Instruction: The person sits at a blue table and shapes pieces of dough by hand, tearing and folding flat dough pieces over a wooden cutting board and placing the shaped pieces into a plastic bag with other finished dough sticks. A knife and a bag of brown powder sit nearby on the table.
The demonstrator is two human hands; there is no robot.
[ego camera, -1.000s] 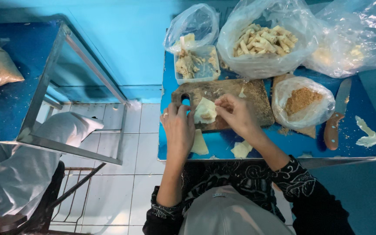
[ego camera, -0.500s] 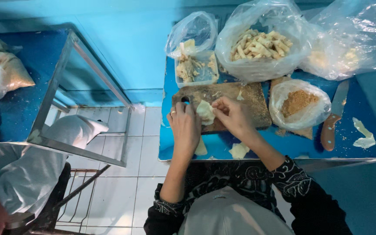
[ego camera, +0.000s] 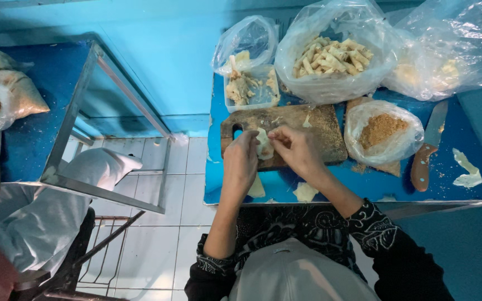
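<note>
**Both hands pinch a pale wrapper on the cutting board**

Against the frame half a second ago, little has shifted: both hands stay over the left part of the wooden cutting board (ego camera: 308,125), and the pale dough wrapper (ego camera: 263,146) sits between them as before. The view has tilted slightly, so the blue tabletop (ego camera: 453,192) now lies a touch lower in the frame.

The left hand (ego camera: 241,161) has its fingers curled narrow against the wrapper's left edge; the right hand (ego camera: 297,147) pinches the wrapper's right side with fingertips drawn together. The wrapper rests on the board, near its handle hole.

The board lies close to the tabletop's near-left corner, with only a narrow strip of blue between it and the front edge, where two loose pale wrapper pieces (ego camera: 305,192) lie. Open room shows to the right front, between the wooden-handled knife (ego camera: 428,147) and the edge.

Behind the board stand crinkled clear plastic bags: a large bag of pale rolled sticks (ego camera: 333,56), a small tub of scraps (ego camera: 249,86), and a bag of brown crumbs (ego camera: 383,131), grainy and heaped.
</note>
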